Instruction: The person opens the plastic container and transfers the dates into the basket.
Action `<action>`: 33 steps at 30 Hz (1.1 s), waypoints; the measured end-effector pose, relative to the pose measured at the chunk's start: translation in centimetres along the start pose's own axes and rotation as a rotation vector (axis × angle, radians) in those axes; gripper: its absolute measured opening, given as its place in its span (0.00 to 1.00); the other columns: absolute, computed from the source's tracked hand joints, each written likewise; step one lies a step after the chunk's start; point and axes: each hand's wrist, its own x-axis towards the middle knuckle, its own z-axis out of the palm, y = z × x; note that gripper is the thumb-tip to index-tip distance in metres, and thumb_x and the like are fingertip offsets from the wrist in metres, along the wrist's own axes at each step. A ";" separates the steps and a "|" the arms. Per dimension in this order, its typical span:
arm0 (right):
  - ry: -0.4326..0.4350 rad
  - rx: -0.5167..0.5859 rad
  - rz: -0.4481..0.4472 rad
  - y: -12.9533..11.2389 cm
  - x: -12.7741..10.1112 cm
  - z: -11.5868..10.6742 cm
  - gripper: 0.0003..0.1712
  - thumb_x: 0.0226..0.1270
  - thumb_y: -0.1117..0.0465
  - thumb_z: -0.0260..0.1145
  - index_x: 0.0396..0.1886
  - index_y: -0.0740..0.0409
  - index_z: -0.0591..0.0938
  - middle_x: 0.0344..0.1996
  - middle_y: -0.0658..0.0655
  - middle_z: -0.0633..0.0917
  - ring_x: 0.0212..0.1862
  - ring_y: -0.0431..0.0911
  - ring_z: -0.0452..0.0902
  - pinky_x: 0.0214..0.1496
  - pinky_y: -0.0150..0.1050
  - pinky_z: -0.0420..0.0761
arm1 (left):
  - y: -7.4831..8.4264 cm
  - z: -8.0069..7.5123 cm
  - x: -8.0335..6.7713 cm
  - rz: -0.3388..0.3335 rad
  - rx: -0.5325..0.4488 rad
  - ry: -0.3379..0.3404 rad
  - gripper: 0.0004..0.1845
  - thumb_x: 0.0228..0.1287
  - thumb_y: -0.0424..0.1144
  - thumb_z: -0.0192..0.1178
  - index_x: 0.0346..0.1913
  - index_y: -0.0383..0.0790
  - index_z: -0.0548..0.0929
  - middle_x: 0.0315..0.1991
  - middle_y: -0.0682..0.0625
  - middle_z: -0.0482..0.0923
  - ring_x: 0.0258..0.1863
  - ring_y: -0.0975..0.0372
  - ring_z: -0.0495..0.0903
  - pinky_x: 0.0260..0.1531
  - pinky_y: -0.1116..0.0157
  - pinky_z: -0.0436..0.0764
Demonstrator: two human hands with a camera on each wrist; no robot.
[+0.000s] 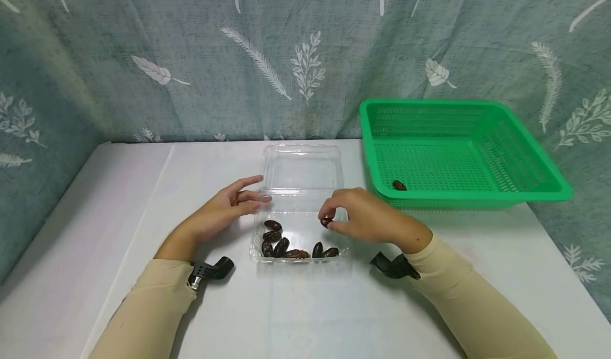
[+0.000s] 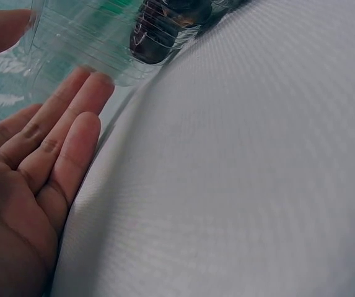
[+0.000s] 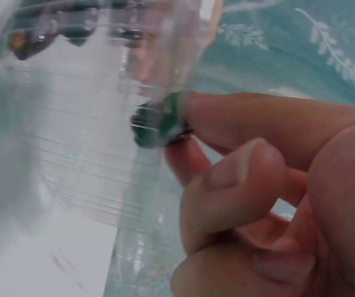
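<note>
Pinching one dark brown, oval date (image 1: 326, 221) between thumb and fingertips, your right hand (image 1: 363, 216) holds it just above the right side of the clear plastic clamshell box (image 1: 298, 231). Your left hand (image 1: 224, 210), fingers straight and relaxed, steadies the box's left edge on the white table (image 1: 305, 306). Keep that hand pressing lightly so the light box will not shift. The date's long axis seems to lie roughly level, pointing left toward the box's middle.
</note>
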 end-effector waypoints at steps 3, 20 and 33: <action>0.049 0.016 -0.039 -0.1 -0.1 -0.4 0.08 0.63 0.66 0.71 0.42 0.55 0.88 0.39 0.47 0.87 0.35 0.43 0.78 0.37 0.33 0.79 | -0.2 -0.1 -0.1 0.006 0.001 0.004 0.36 0.74 0.40 0.58 0.79 0.44 0.54 0.64 0.35 0.76 0.57 0.71 0.81 0.59 0.80 0.70; 0.375 0.221 -0.026 0.5 -2.1 -4.0 0.12 0.63 0.70 0.71 0.47 0.59 0.87 0.40 0.55 0.85 0.17 0.37 0.59 0.21 0.30 0.62 | -0.5 0.1 -0.1 0.013 -0.002 -0.002 0.36 0.74 0.40 0.58 0.79 0.43 0.54 0.64 0.35 0.75 0.57 0.72 0.80 0.60 0.81 0.69; 0.508 0.298 0.165 2.7 -3.0 -6.3 0.11 0.68 0.63 0.69 0.49 0.53 0.86 0.41 0.53 0.88 0.20 0.44 0.71 0.18 0.34 0.67 | -0.2 0.0 -0.1 0.015 0.015 0.001 0.36 0.75 0.40 0.57 0.79 0.43 0.54 0.64 0.35 0.75 0.57 0.72 0.80 0.59 0.81 0.69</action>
